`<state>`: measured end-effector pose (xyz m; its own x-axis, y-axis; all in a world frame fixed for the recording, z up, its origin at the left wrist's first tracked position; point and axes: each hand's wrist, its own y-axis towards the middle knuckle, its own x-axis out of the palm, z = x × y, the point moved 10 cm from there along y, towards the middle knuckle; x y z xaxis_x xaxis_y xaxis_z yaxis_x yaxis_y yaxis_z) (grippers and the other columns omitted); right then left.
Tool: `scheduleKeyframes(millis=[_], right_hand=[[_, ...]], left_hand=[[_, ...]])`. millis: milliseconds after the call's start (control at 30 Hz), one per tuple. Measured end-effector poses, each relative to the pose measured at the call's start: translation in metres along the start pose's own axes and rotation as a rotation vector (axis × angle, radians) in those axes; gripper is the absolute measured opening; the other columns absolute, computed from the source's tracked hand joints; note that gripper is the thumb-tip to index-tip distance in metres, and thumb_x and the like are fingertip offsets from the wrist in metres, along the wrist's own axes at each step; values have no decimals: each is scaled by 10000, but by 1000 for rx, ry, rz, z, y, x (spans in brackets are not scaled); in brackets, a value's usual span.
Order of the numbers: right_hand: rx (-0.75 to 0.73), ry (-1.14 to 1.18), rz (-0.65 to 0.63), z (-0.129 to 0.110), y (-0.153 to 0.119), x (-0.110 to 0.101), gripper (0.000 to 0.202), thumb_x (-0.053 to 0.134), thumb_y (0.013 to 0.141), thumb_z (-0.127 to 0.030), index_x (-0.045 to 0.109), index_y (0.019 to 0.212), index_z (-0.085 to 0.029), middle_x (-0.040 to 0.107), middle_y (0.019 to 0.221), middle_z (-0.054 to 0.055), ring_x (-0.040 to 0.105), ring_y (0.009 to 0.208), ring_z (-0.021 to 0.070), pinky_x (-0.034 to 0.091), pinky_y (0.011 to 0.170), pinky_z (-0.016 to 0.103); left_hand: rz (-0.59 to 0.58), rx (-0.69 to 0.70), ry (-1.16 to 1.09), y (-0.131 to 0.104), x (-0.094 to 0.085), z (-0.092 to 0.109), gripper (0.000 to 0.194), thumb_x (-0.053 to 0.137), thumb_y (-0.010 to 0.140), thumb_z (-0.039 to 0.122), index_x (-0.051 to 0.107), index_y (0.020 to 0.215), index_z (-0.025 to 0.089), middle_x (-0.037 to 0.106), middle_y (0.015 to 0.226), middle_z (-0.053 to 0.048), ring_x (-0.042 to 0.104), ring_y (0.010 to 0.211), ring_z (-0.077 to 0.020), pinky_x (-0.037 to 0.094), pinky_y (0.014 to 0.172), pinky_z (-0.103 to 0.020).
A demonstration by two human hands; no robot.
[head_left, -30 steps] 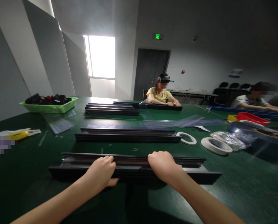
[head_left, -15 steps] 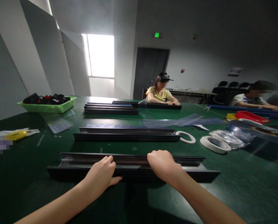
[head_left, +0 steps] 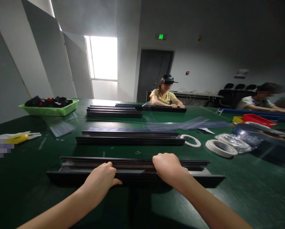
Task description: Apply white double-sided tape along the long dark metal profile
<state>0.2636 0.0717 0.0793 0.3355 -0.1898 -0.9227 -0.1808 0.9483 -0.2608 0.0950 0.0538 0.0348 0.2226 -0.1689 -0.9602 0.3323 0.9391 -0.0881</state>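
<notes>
A long black channel-shaped profile (head_left: 69,178) lies crosswise on the green table in front of me, with clear film along its inside. My left hand (head_left: 100,176) is closed on its near wall, fingers curled over the edge into the channel and thumb along the outer face. Further right, my right hand (head_left: 167,167) is closed on the same profile, its knuckles up by the far wall. The fingertips of both hands are hidden. Just beyond lies a second black profile (head_left: 130,140), touched by neither hand.
White tape rolls (head_left: 221,148) and a thinner white ring (head_left: 190,141) lie to the right, near a large film roll (head_left: 259,136). Farther off are stacked profiles (head_left: 113,113), clear strips (head_left: 178,125) and a green basket (head_left: 46,109). Two people work across the table.
The near profile's left end and my left hand have shifted slightly left. My right hand keeps almost the same place, still closed.
</notes>
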Motion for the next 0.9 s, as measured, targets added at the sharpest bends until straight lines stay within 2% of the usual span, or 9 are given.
scheduleKeyframes(millis=[133,233,500,900], right_hand=[[-2,3,1,0,0,0,297,593,686,-9,729,927,-116,729,965,179,687,933,300,533,725,345],[-5,4,-1,-2,2,2,269,589,711,-30,733,921,-117,727,955,190,690,929,292,524,729,332],[-8,-17,-14,-3,5,5,218,608,750,-101,731,930,-110,718,956,212,694,911,285,504,716,312],[-21,-15,2,-4,4,4,246,599,729,-35,729,920,-118,728,960,180,690,924,296,523,722,330]], left_hand=[[-57,-85,53,-3,-2,-14,237,634,800,364,729,834,149,710,887,-109,675,862,-271,477,816,-328],[-89,-75,92,-4,-5,-15,257,613,808,377,734,854,156,721,911,-117,684,868,-280,490,799,-331],[-70,-54,199,-1,-2,-14,336,583,781,401,711,917,121,720,940,-151,687,875,-303,523,774,-361],[-31,-29,242,2,4,-13,334,570,775,381,675,926,102,701,956,-160,677,889,-307,532,783,-380]])
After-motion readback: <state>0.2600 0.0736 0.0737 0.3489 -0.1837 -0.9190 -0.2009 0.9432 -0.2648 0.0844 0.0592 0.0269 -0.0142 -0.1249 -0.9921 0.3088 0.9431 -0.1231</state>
